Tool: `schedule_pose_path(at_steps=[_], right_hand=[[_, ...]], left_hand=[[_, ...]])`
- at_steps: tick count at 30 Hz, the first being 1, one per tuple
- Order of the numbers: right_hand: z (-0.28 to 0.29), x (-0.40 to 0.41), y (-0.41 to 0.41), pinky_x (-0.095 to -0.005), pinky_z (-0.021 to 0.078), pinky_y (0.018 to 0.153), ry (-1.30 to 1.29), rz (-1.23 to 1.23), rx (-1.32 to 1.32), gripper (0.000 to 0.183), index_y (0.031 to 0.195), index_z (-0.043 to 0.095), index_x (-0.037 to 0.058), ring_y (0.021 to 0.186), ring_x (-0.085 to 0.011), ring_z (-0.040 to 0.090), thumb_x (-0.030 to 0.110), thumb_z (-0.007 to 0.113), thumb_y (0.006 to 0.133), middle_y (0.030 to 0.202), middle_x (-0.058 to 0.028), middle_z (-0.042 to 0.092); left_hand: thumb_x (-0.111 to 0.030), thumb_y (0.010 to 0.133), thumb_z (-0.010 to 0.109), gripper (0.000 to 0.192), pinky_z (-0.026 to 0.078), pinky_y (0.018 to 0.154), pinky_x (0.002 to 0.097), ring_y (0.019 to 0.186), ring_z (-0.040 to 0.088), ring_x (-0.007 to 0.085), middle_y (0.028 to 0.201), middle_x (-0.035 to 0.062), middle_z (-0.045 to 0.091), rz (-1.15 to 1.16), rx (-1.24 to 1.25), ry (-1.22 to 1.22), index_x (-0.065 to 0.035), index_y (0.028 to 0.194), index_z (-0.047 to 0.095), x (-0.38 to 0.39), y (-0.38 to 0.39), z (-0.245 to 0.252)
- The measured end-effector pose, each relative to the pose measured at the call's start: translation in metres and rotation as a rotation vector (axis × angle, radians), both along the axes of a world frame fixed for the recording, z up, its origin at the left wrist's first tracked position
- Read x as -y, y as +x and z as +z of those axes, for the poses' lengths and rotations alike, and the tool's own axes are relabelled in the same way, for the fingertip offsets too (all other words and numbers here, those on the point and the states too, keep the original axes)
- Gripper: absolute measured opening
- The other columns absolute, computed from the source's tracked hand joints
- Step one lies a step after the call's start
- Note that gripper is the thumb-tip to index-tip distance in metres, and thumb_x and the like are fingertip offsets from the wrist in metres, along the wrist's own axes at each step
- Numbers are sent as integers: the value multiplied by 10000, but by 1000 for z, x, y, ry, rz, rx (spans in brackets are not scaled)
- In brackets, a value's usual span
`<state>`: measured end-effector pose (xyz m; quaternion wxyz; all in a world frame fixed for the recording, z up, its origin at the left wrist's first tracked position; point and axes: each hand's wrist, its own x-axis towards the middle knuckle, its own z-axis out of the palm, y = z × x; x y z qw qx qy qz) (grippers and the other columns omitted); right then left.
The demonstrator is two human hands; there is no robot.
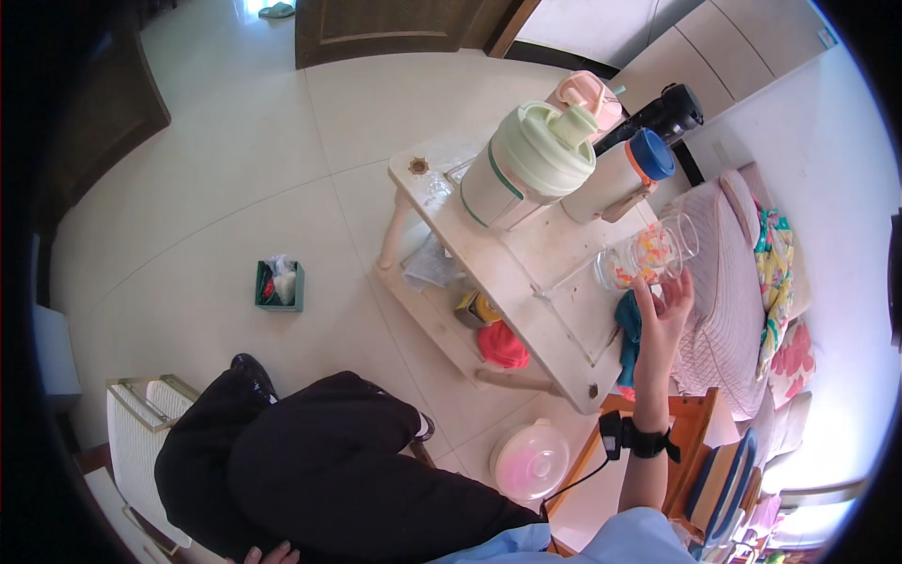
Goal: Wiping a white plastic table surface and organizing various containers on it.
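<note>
My right hand (664,302) reaches over the right part of a small pale table (514,282). Its fingertips meet the side and rim of the nearer clear drinking glass (620,266), printed with orange and yellow shapes. Whether they grip it is unclear. A second printed glass (676,233) stands just behind, overlapping it in view. Around my right wrist sits a black strap (645,444) with a small device and cable. Only the fingers of my left hand (268,554) show at the bottom edge, resting apart on black trousers.
A pale-green insulated jug (528,169), a pink-lidded bottle (588,99), a blue-lidded bottle (613,176) and a black flask (659,116) stand beyond the glasses. A teal cloth (627,331) hangs at the table's edge. A lidded plastic tub (532,462) and green box (280,285) are on the floor.
</note>
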<state>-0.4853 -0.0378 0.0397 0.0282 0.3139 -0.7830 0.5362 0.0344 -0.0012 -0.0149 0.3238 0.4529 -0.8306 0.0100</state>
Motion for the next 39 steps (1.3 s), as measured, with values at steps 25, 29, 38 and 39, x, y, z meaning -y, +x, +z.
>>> schedule_pose_path(at_steps=[25, 29, 38, 39], right_hand=[[48, -24, 90, -408, 405, 919, 194, 469, -613, 820, 1212, 367, 48, 1114, -346, 479, 131, 850, 554, 1252, -214, 434], [49, -22, 107, -404, 423, 907, 210, 549, -637, 803, 1188, 395, 68, 1102, -343, 489, 187, 857, 543, 1203, -175, 488], [29, -23, 134, -398, 459, 876, 116, 705, -713, 597, 1118, 480, 95, 1085, -343, 516, 127, 801, 616, 1141, -128, 555], [26, -23, 140, -395, 457, 877, 98, 723, -651, 597, 1118, 481, 95, 1086, -338, 518, 129, 803, 616, 1140, -126, 558]], left_hand=[[-275, 934, 402, 397, 148, 1085, 460, 987, 541, 237, 786, 22, 668, 7, -6, -41, -105, 691, 665, 2, -5, 0], [-284, 936, 401, 409, 162, 1080, 464, 982, 540, 240, 771, 22, 666, 16, -6, -39, -101, 678, 660, 3, -8, 1], [-289, 928, 400, 393, 161, 1076, 465, 991, 529, 233, 787, 8, 670, 47, 21, 1, -118, 693, 666, -4, -1, 0], [-289, 924, 404, 384, 157, 1076, 465, 990, 527, 230, 792, 2, 671, 52, 20, 19, -125, 697, 667, -6, 0, 0]])
